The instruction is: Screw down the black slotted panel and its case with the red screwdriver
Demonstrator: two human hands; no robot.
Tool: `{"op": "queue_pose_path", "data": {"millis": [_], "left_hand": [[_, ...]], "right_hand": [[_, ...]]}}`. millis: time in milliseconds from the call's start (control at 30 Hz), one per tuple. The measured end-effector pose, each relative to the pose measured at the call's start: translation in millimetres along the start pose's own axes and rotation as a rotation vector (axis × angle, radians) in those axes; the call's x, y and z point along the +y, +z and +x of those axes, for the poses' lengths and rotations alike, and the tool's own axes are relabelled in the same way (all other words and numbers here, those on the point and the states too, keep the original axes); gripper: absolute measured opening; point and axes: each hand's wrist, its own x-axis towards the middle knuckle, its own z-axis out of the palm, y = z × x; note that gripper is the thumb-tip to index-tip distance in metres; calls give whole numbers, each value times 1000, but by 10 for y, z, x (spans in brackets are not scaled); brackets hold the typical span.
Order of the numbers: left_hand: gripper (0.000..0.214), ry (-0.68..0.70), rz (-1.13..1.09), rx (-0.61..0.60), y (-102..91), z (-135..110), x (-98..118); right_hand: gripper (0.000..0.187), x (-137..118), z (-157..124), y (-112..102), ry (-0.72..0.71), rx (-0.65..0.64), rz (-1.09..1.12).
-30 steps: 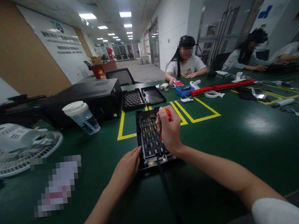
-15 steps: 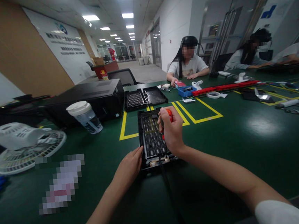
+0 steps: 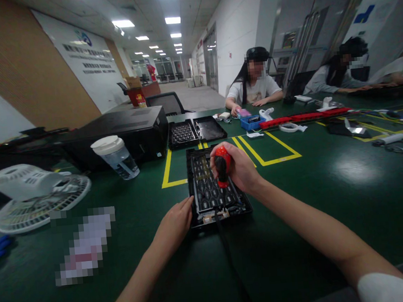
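A black open case with rows of dark, rounded cells lies before me on the green table, looking like a battery pack. Against its left wall rest the outstretched fingers of my left hand. My right hand is closed around the red and black handle of a screwdriver. The screwdriver stands nearly upright over the right part of the case, its thin shaft pointing down near the lower end. Where the tip touches is too dark to make out. A black strap or cable runs from the case's near edge towards me.
Behind the case lie a second black case and its lid. To the left are a cup, a white fan and a large black box. A blue bin and a red strip lie beyond, near a seated person.
My right hand has turned and tilted back, so the screwdriver's handle now shows fully and stands more upright. My left hand stays at the case's left wall.
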Motion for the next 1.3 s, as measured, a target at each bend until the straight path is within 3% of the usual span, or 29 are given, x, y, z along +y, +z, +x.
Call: {"op": "queue_pose_path", "data": {"millis": [200, 367, 500, 700, 800, 1000, 1300], "left_hand": [[44, -8, -13, -2, 19, -9, -17], [45, -17, -3, -11, 20, -6, -10], [44, -6, -14, 5, 24, -2, -13], [42, -6, -28, 36, 31, 3, -11], [42, -9, -29, 24, 35, 5, -13], [44, -24, 9, 0, 47, 11, -28], [43, -8, -11, 6, 44, 10, -28]], "right_hand": [[37, -53, 231, -266, 156, -455, 69], [40, 55, 461, -287, 154, -631, 162], [39, 173, 554, -208, 168, -712, 257], [40, 307, 595, -241, 430, -696, 171], [40, 315, 604, -251, 488, -760, 164], [42, 336, 572, -170, 467, -846, 330], [42, 285, 481, -72, 333, -837, 284]]}}
